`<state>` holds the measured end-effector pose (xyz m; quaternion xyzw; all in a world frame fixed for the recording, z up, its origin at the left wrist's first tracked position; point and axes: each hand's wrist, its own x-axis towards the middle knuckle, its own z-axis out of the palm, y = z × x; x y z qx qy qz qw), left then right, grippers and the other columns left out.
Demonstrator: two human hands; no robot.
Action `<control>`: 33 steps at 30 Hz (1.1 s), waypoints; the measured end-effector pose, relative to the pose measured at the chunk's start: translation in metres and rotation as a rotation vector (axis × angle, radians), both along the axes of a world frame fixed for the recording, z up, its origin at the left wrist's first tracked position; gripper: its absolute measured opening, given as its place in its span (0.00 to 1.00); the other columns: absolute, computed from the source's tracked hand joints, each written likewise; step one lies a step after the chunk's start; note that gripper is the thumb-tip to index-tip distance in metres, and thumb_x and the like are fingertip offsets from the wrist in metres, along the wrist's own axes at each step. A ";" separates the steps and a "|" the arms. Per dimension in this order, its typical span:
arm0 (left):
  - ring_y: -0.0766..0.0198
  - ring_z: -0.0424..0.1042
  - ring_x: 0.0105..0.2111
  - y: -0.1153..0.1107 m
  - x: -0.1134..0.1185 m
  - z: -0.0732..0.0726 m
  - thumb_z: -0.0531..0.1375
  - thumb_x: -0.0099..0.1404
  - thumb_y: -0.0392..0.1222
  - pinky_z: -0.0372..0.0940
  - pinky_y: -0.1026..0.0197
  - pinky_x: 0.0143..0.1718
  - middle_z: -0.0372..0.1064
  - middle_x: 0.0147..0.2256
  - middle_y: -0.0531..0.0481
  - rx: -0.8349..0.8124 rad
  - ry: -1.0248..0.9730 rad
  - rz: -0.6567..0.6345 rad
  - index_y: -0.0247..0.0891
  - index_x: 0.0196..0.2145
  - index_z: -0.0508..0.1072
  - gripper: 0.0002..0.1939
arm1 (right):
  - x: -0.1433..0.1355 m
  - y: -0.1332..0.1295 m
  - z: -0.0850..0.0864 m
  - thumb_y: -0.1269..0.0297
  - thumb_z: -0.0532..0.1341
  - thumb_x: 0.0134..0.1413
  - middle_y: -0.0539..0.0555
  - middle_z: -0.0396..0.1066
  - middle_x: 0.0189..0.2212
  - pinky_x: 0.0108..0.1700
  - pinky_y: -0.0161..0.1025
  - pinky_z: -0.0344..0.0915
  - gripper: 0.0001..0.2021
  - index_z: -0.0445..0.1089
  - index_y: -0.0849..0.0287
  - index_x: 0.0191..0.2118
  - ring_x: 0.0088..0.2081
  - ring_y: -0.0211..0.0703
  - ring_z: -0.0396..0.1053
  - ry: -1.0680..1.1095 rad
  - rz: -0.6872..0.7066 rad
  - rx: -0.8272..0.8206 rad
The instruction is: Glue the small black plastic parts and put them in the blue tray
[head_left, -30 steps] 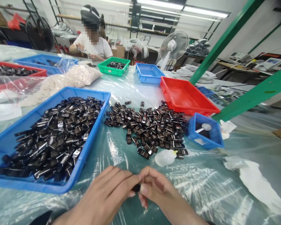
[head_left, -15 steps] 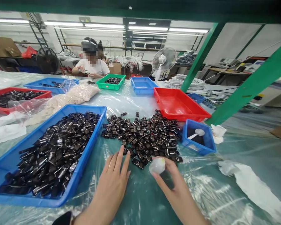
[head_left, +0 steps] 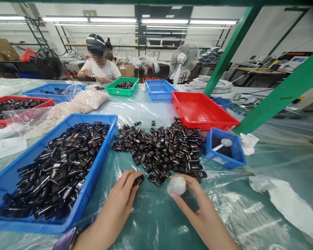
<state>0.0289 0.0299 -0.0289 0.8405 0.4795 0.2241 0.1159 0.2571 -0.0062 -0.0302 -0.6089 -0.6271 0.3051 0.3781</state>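
plastic-covered table (head_left: 156, 222); right hand (head_left: 195, 205) grip around bottle (head_left: 176, 186)

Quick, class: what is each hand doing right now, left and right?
Left hand: fingers closed on a small black part at the pile's edge.
Right hand: holding a small white squeeze bottle.

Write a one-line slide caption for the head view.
Left hand picks a black part from the pile; right hand holds a small bottle.

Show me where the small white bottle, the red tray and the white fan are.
small white bottle (head_left: 176, 186), head view, its rounded body
red tray (head_left: 225, 117), head view, right rim
white fan (head_left: 184, 58), head view, grille
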 end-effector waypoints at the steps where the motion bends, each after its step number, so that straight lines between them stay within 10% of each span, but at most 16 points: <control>1: 0.54 0.72 0.40 0.000 -0.001 0.000 0.46 0.71 0.33 0.71 0.54 0.35 0.65 0.49 0.40 -0.012 -0.010 0.017 0.39 0.56 0.59 0.17 | 0.000 0.000 0.000 0.57 0.56 0.60 0.57 0.72 0.44 0.36 0.41 0.75 0.13 0.62 0.52 0.50 0.46 0.49 0.72 -0.003 0.004 -0.003; 5: 0.49 0.68 0.40 -0.001 -0.002 0.003 0.46 0.70 0.31 0.66 0.46 0.39 0.66 0.45 0.40 -0.062 -0.034 0.029 0.37 0.53 0.64 0.17 | 0.001 0.000 -0.001 0.59 0.57 0.60 0.57 0.72 0.44 0.36 0.39 0.74 0.14 0.62 0.52 0.50 0.46 0.49 0.72 -0.017 0.022 0.010; 14: 0.62 0.65 0.25 -0.013 -0.003 0.022 0.44 0.69 0.32 0.63 0.60 0.26 0.63 0.28 0.53 -0.257 -0.180 -0.024 0.41 0.40 0.59 0.08 | 0.001 -0.004 0.002 0.60 0.57 0.60 0.56 0.73 0.43 0.37 0.39 0.74 0.13 0.63 0.52 0.50 0.45 0.48 0.72 -0.074 0.024 0.042; 33: 0.63 0.59 0.23 -0.014 -0.004 0.013 0.49 0.68 0.40 0.55 0.62 0.23 0.53 0.21 0.55 -0.315 -0.171 -0.050 0.41 0.20 0.51 0.19 | 0.002 -0.008 0.001 0.61 0.57 0.59 0.52 0.71 0.43 0.40 0.40 0.73 0.14 0.60 0.46 0.51 0.44 0.46 0.72 -0.117 0.079 0.044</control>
